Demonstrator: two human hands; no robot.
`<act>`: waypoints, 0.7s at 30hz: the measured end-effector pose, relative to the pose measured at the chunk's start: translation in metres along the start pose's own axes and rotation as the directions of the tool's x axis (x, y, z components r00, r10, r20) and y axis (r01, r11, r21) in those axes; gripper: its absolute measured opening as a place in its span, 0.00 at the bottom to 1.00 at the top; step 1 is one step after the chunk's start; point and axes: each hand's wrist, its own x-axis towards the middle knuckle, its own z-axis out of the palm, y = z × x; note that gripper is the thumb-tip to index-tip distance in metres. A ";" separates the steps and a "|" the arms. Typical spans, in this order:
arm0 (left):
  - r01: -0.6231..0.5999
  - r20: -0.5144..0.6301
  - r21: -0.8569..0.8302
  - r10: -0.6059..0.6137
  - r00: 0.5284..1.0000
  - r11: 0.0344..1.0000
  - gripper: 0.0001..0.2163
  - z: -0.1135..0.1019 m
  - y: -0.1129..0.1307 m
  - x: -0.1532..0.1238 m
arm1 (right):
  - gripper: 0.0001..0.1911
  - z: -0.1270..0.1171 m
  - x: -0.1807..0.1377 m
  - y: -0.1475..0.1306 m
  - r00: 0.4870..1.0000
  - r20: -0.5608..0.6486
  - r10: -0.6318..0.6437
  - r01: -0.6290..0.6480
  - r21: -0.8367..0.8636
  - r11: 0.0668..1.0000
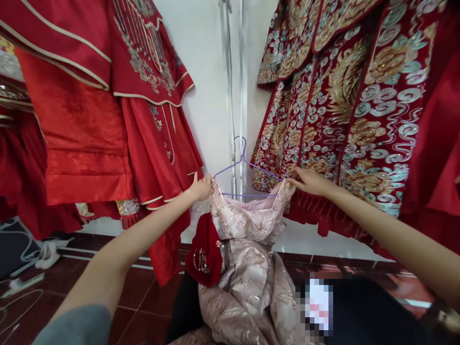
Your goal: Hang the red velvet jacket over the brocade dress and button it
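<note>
The left hand (201,188) and right hand (307,181) each pinch a top corner of the pink dress (247,268), stretched between them at a purple hanger (243,158). A red cloth (206,239) rests against its side; red clothes (86,129) crowd the left, an embroidered robe (323,96) the right.

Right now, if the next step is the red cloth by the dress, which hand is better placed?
Left, likely. The left hand pinches the dress at the hanger end nearer the red cloth; the right hand pinches the opposite side.
</note>
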 end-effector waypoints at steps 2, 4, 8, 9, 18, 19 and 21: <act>-0.024 0.010 -0.017 0.024 1.000 1.000 0.21 0.015 0.002 0.003 | 0.20 0.002 -0.006 0.013 1.000 0.026 -0.014 0.012 0.072 0.997; -0.026 0.004 -0.045 0.026 1.000 0.999 0.19 0.019 -0.003 0.004 | 0.20 0.002 -0.009 0.017 0.999 0.020 -0.025 0.024 0.077 0.997; -0.051 -0.037 -0.037 0.049 0.998 0.998 0.16 0.010 -0.018 -0.002 | 0.18 0.000 -0.005 0.009 0.999 0.021 0.050 -0.050 0.004 0.999; -0.066 -0.037 -0.030 0.065 0.997 0.997 0.14 0.007 -0.021 -0.005 | 0.17 -0.001 -0.002 0.006 0.996 0.034 0.084 -0.083 -0.020 0.996; -0.108 -0.014 -0.046 0.107 0.994 0.993 0.14 0.012 -0.050 -0.036 | 0.16 -0.017 0.011 -0.012 0.976 0.139 0.165 -0.134 -0.212 0.968; -0.106 -0.003 -0.038 0.106 0.994 0.994 0.14 0.016 -0.053 -0.042 | 0.16 -0.017 0.010 -0.015 0.975 0.141 0.169 -0.132 -0.242 0.961; -0.135 0.040 -0.018 0.135 0.990 0.991 0.15 0.026 -0.056 -0.055 | 0.15 -0.016 0.007 -0.023 0.972 0.148 0.183 -0.132 -0.301 0.944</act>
